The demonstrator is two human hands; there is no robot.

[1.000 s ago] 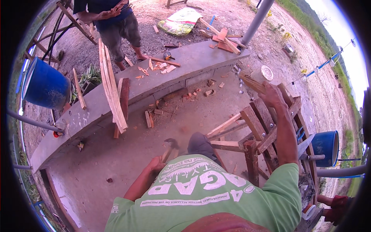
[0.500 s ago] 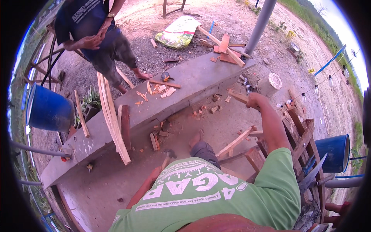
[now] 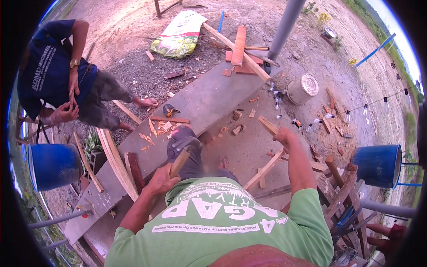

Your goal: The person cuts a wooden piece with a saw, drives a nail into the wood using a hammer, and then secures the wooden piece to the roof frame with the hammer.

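Observation:
My left hand is closed round the wooden handle of a hammer, whose dark head points up and away over my raised knee. In my right hand is the near end of a short wooden piece, which slants up to the left above the floor. Below that hand, a pale wooden strip lies slanted among other timber. Ahead of my knee, wood chips, a flat reddish stick and a round black-and-orange tool, perhaps a tape measure, rest on the concrete ledge.
Another person stands beyond the ledge at the left. Long planks lean across it. Blue barrels stand left and right. Near the grey post are a bucket, stacked boards and strung bulbs.
My left hand has come up with the hammer, and my left knee has risen toward the ledge. My right hand still holds the wooden piece, now slightly lower. The view has shifted.

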